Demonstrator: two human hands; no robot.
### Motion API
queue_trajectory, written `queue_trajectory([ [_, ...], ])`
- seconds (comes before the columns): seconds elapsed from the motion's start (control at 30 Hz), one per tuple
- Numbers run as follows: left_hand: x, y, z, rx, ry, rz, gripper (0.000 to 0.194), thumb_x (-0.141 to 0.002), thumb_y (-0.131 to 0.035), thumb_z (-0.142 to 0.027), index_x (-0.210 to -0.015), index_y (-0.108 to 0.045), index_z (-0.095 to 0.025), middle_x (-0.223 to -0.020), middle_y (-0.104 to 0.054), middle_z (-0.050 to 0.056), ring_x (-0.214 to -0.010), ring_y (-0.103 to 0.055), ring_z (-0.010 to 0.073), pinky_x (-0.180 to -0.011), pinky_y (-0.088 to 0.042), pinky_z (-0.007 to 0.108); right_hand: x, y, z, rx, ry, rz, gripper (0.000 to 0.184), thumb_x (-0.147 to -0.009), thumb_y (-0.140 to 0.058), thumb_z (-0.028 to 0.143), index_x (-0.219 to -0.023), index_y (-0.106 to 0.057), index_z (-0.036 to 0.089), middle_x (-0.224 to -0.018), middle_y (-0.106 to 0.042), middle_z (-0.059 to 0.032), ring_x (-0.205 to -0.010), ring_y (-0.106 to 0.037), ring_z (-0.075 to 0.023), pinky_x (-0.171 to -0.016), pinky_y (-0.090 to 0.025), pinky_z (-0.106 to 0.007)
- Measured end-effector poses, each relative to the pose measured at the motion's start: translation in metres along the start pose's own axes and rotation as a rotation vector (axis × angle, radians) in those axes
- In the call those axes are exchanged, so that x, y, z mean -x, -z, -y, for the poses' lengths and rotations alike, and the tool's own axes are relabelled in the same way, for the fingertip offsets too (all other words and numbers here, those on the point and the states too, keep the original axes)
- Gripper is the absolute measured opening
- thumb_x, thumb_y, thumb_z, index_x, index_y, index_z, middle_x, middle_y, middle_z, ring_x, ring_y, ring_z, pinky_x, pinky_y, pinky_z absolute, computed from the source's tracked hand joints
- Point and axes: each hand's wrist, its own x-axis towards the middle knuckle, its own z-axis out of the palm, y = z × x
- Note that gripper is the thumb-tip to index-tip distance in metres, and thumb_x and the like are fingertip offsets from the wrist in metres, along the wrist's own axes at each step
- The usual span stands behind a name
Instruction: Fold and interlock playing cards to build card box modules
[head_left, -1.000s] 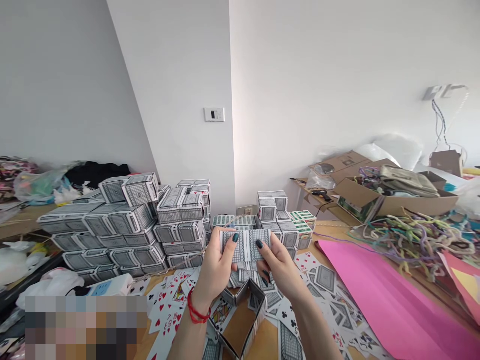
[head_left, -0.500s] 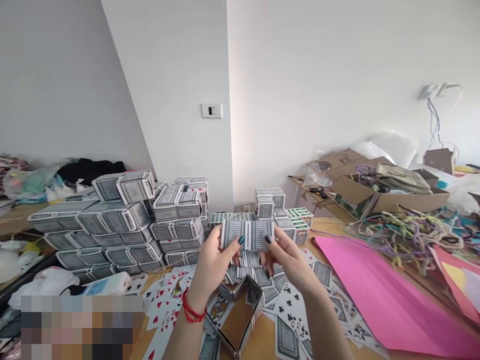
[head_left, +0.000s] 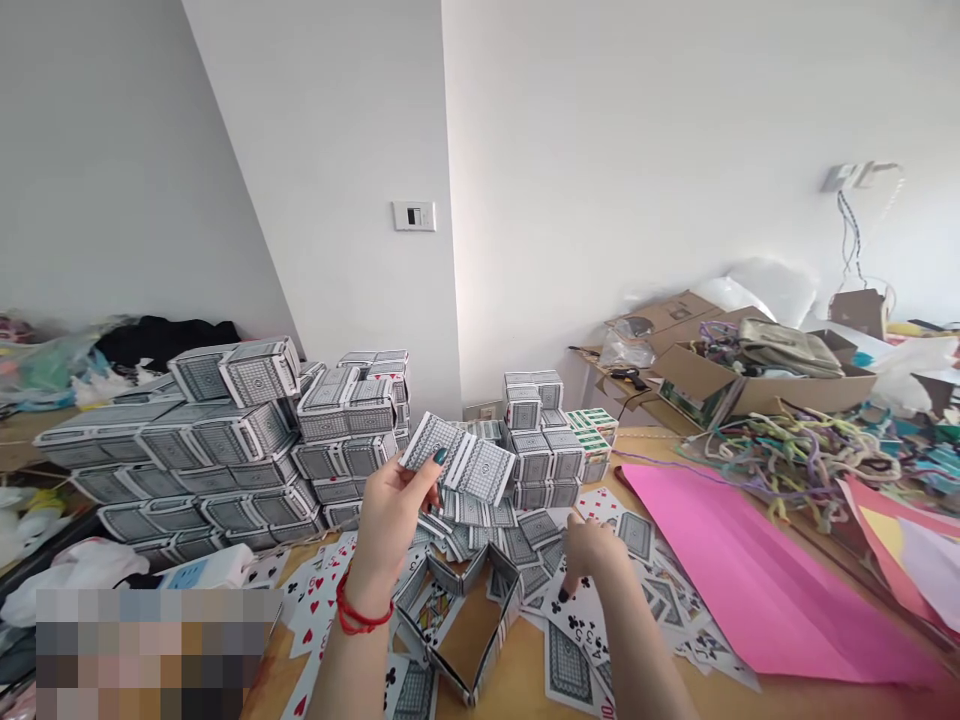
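Note:
My left hand (head_left: pixel 394 510) pinches a folded playing-card piece (head_left: pixel 480 468), its patterned grey backs facing me, by its left end. My right hand (head_left: pixel 589 555) reaches down over loose playing cards (head_left: pixel 577 600) on the table; its fingers point down and are partly hidden, so I cannot make out whether they hold a card. Between my forearms stands an open frame of folded cards (head_left: pixel 469 690). More folded card pieces (head_left: pixel 465 540) lie just behind it, below the held one.
Stacked card blocks (head_left: pixel 247 440) rise at the left, with a smaller stack (head_left: pixel 536 455) at the back middle. Pink paper (head_left: pixel 735 580) lies right of the cards. Beyond it are tangled yarn (head_left: pixel 787 465) and a cardboard box (head_left: pixel 795 393). The wall (head_left: pixel 675 150) stands behind.
Both hands held the folded card piece before. My right hand has let go and moved down to the right over the loose cards; the piece now tilts in my left hand.

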Motion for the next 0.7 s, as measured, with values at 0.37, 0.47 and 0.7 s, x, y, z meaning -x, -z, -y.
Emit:
queue_trajectory([
  [0.37, -0.004, 0.003, -0.001, 0.056, 0.065, -0.034, 0.036, -0.063, -0.069, -0.042, -0.05, -0.046, -0.017, -0.052, -0.039, -0.005, -0.052, -0.036, 0.0092, -0.05, -0.033, 0.023, -0.019, -0.008, -0.006, 0.045, -0.016, 0.078, 0.083, -0.034, -0.079, 0.006, -0.113, -0.053, 0.013, -0.116, -0.055, -0.0218, -0.104, -0.056, -0.0376, -0.071, -0.05, -0.042],
  [0.47, -0.005, 0.001, 0.001, 0.144, 0.102, -0.076, 0.031, -0.064, -0.069, -0.043, -0.06, -0.055, -0.016, -0.062, -0.049, -0.002, -0.059, -0.043, 0.0102, -0.056, -0.036, 0.022, -0.026, -0.007, -0.014, 0.001, 0.017, 0.094, 0.069, -0.034, -0.079, 0.008, -0.1, -0.06, 0.011, -0.102, -0.063, -0.0169, -0.088, -0.063, -0.0308, -0.064, -0.05, -0.034],
  [0.7, -0.007, -0.004, 0.006, 0.23, 0.134, -0.225, 0.03, -0.071, -0.065, -0.039, -0.092, -0.066, -0.017, -0.085, -0.064, 0.005, -0.088, -0.058, 0.0199, -0.075, -0.044, 0.029, -0.028, 0.005, -0.026, -0.124, 0.142, 0.036, 0.02, -0.047, -0.07, 0.008, -0.063, -0.062, 0.015, -0.065, -0.064, -0.0038, -0.07, -0.063, -0.0226, -0.055, -0.042, -0.025],
])
